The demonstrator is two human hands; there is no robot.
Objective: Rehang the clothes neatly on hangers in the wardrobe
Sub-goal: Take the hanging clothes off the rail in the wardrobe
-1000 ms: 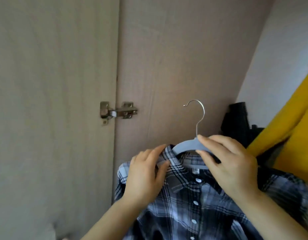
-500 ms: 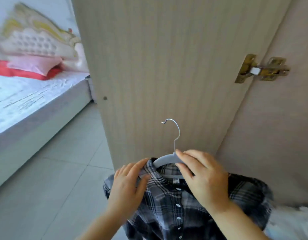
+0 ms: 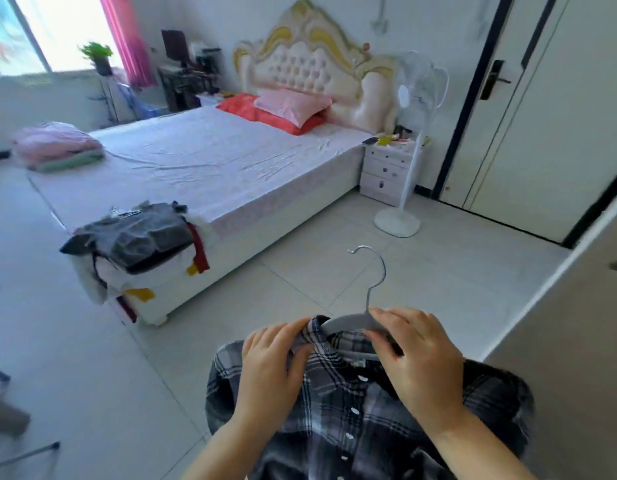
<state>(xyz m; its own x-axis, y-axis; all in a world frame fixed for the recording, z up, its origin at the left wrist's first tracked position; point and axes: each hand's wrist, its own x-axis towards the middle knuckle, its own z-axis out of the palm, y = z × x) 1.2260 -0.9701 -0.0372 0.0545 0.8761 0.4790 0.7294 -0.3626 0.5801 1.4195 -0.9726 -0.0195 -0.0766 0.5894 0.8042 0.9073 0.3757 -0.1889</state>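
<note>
A dark plaid button shirt (image 3: 348, 410) hangs on a grey hanger (image 3: 348, 322) with a metal hook (image 3: 373, 268), held low in front of me over the floor. My left hand (image 3: 269, 372) pinches the left side of the shirt's collar. My right hand (image 3: 418, 358) grips the hanger's right shoulder together with the collar. A pile of dark and white clothes (image 3: 137, 237) lies on the near corner of the bed (image 3: 231, 174). The wardrobe door (image 3: 577, 341) stands at the right edge; the wardrobe's inside is out of view.
A white standing fan (image 3: 404, 150) and a white nightstand (image 3: 386, 174) stand beside the bed. Folded pink and green bedding (image 3: 57, 147) lies on the bed's far corner. A room door (image 3: 529, 109) is at the back right. Tiled floor (image 3: 335, 265) lies between bed and wardrobe.
The view has swung left from the wardrobe interior past its door to the bedroom. Both hands kept their hold on the collar and hanger, and the shirt came along.
</note>
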